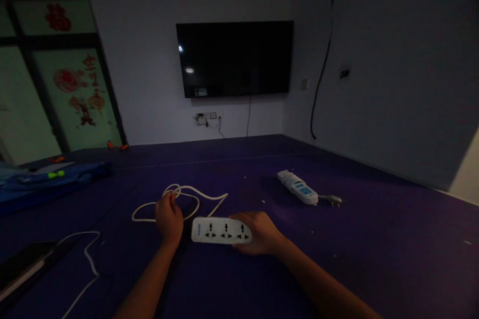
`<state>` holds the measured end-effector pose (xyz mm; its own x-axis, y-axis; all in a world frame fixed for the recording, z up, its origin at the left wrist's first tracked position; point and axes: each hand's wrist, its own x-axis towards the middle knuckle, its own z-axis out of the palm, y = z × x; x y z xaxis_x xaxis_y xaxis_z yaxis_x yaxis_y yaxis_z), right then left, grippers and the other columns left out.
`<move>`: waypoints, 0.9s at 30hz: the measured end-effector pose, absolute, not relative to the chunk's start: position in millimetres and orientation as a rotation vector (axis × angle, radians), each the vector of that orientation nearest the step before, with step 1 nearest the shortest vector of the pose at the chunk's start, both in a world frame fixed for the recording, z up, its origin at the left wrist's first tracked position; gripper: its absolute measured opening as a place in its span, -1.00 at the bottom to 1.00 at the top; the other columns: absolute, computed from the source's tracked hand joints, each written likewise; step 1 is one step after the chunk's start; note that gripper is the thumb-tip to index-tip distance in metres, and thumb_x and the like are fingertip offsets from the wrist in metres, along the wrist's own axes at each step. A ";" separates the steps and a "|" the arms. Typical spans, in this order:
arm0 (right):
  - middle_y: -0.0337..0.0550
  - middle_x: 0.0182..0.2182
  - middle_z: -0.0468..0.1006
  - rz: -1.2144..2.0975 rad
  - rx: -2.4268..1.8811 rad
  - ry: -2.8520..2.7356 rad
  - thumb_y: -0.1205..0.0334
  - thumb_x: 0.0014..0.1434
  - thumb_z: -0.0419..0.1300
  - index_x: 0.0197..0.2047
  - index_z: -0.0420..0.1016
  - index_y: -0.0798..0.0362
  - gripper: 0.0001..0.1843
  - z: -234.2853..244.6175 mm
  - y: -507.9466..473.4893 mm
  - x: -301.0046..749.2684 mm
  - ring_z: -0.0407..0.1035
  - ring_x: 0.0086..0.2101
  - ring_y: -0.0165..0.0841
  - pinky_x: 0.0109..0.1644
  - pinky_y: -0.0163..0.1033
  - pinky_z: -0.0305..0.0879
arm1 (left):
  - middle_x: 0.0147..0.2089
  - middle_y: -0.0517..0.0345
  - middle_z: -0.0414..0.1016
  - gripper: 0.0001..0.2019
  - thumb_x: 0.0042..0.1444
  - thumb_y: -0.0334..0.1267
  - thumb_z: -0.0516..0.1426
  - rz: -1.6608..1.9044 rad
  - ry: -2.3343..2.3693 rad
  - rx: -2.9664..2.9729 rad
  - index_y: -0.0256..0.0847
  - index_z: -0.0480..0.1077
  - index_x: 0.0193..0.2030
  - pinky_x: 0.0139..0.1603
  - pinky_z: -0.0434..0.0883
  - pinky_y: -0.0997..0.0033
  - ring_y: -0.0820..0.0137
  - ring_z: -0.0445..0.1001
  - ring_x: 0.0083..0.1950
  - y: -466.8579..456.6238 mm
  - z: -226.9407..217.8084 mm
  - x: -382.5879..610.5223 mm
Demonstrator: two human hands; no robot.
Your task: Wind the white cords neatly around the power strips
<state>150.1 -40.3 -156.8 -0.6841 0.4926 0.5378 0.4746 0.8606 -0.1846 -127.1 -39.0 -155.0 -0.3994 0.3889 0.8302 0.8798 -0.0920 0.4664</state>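
A white power strip (220, 230) with three sockets lies on the dark purple floor mat (374, 239) in front of me. My right hand (260, 233) is wrapped round its right end. The strip's white cord (194, 200) loops away to the left. My left hand (169, 218) is closed on that cord near the coiled part.
A second white power strip (298, 187) with blue buttons and a plug lies farther right. Another white cable (88, 254) and a dark flat device (22, 269) are at the left. Blue fabric (45, 182) lies at the far left. A wall-mounted TV (235, 58) hangs ahead.
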 end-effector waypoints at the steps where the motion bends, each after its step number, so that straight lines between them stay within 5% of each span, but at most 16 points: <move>1: -0.09 -0.20 0.58 0.064 -0.704 -2.445 0.01 -0.16 0.25 0.04 0.37 0.02 -0.35 -156.9 -40.7 149.5 0.48 -0.25 -0.26 -0.21 -0.26 0.34 | -0.19 -0.06 0.45 -0.73 0.20 -0.29 -0.13 -1.505 -1.745 -1.366 -0.25 0.33 -0.10 -0.06 0.31 0.19 0.20 0.39 -0.10 -39.6 -153.4 -127.7; 9: -0.16 -0.22 0.59 0.370 -0.733 -2.491 -0.03 -0.22 0.32 -0.03 0.43 -0.02 -0.37 -148.1 -47.9 147.8 0.48 -0.25 -0.28 -0.22 -0.29 0.31 | -0.23 -0.05 0.41 -0.64 0.16 -0.38 -0.13 -1.450 -1.585 -1.416 -0.28 0.34 0.02 -0.04 0.29 0.17 0.23 0.37 -0.15 -52.6 -118.9 -133.5; 19: -0.28 -0.32 0.60 0.683 -0.787 -2.533 0.11 -0.35 0.40 -0.13 0.48 -0.04 -0.39 -132.4 -56.8 150.3 0.48 -0.39 -0.35 -0.42 -0.39 0.27 | -0.33 0.12 0.33 -0.67 0.14 -0.27 -0.02 -1.780 -1.182 -1.523 -0.20 0.46 -0.05 -0.13 0.30 0.35 0.37 0.32 -0.25 -60.0 1.9 -109.1; 27: -0.26 -0.27 0.59 0.793 -0.831 -2.575 0.14 -0.38 0.42 -0.12 0.51 -0.02 -0.37 -135.2 -55.7 152.2 0.47 -0.35 -0.36 -0.37 -0.40 0.32 | -0.35 0.15 0.40 -0.67 0.12 -0.29 -0.05 -2.301 -0.821 -1.721 -0.22 0.51 -0.14 -0.15 0.31 0.37 0.42 0.36 -0.27 -60.8 18.5 -78.4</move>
